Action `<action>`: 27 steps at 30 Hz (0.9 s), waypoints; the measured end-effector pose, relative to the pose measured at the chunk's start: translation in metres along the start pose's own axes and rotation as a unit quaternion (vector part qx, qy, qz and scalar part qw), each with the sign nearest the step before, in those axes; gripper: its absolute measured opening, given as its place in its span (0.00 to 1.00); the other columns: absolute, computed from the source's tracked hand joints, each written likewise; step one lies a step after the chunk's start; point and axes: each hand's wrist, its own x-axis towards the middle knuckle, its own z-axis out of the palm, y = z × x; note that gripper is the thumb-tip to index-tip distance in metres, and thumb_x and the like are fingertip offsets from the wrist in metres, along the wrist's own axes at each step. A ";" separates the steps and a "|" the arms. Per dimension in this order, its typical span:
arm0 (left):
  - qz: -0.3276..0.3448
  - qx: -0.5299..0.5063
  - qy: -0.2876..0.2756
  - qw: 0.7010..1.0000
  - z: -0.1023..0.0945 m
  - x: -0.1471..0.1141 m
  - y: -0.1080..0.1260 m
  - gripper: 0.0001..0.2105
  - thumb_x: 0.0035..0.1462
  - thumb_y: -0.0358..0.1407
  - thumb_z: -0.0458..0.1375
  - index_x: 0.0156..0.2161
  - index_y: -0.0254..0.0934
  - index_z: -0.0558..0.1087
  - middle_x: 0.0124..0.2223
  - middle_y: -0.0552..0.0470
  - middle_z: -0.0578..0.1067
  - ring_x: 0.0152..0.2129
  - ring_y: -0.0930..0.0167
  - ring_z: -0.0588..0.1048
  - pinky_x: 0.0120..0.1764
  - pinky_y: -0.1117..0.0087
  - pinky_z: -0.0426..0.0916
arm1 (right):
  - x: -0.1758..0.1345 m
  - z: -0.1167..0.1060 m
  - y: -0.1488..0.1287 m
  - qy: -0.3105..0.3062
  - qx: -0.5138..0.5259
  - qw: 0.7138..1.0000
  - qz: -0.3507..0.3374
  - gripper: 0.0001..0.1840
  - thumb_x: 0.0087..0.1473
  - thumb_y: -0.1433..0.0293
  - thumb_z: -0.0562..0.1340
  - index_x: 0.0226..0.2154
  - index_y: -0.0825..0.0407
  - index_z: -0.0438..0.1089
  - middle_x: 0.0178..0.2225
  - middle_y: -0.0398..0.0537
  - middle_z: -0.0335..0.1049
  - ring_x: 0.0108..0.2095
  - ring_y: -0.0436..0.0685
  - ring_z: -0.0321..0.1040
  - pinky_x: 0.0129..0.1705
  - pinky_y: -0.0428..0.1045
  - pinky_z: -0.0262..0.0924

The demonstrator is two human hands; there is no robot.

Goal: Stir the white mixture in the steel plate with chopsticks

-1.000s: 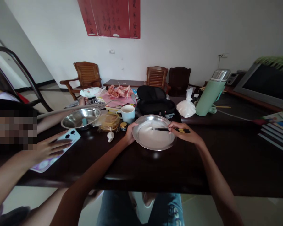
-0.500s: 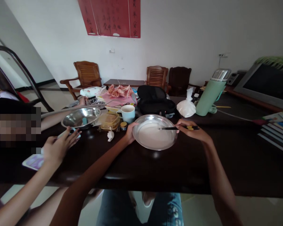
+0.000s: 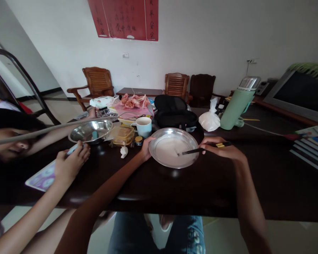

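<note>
A shallow round metal dish [image 3: 159,161] with whitish liquid in it stands on the dark table in front of me. My left hand [image 3: 146,150] is closed on its left rim, thumb at the edge; the fingers beneath are partly hidden. Dark chopsticks [image 3: 192,151] with gold bands are held in my right hand [image 3: 222,150] at the dish's right side. Their tips dip into the liquid near the middle. Behind the dish are a light blue mug [image 3: 144,129], a small jar [image 3: 138,141] and an open black case [image 3: 175,118].
A tied bag of white powder [image 3: 210,121] and a green flask [image 3: 237,107] stand back right. On the left, another person's hand [image 3: 70,160] holds a pale object near a metal bowl [image 3: 76,138]. Crumpled tissue [image 3: 124,152] and a plastic food box [image 3: 123,137] lie between.
The chopstick tips have moved toward me through the liquid, and my right hand has shifted slightly right. My left hand stays on the rim. The other person's hand has curled in.
</note>
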 end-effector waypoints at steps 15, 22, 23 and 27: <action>-0.001 0.015 0.024 1.000 0.004 -0.002 0.001 0.10 0.55 0.33 0.63 0.41 0.32 0.82 0.28 0.49 0.82 0.26 0.62 0.80 0.33 0.67 0.74 | 0.008 0.009 0.004 -0.009 0.042 0.999 0.008 0.21 0.58 0.48 0.67 0.31 0.49 0.78 0.31 0.47 0.81 0.35 0.60 0.76 0.40 0.53 0.69; -0.012 0.016 0.042 0.999 0.008 -0.005 0.003 0.13 0.64 0.31 0.53 0.39 0.28 0.81 0.26 0.47 0.80 0.23 0.65 0.78 0.32 0.68 0.73 | 0.001 -0.006 0.013 0.056 0.016 0.998 0.011 0.18 0.59 0.53 0.68 0.28 0.48 0.76 0.28 0.46 0.79 0.34 0.60 0.75 0.41 0.53 0.67; -0.013 0.017 0.044 0.999 0.008 -0.005 0.003 0.13 0.63 0.31 0.54 0.39 0.27 0.81 0.25 0.47 0.80 0.24 0.64 0.78 0.32 0.68 0.73 | 0.001 -0.006 0.013 0.031 0.024 0.999 0.010 0.17 0.59 0.53 0.68 0.28 0.48 0.76 0.29 0.46 0.79 0.35 0.60 0.75 0.41 0.53 0.68; -0.004 0.016 0.032 0.999 0.004 -0.002 0.002 0.11 0.56 0.32 0.60 0.40 0.29 0.82 0.27 0.48 0.81 0.25 0.62 0.80 0.33 0.67 0.73 | 0.010 0.010 0.011 -0.004 0.064 0.998 0.009 0.17 0.57 0.52 0.68 0.31 0.48 0.78 0.31 0.46 0.80 0.36 0.60 0.76 0.40 0.53 0.68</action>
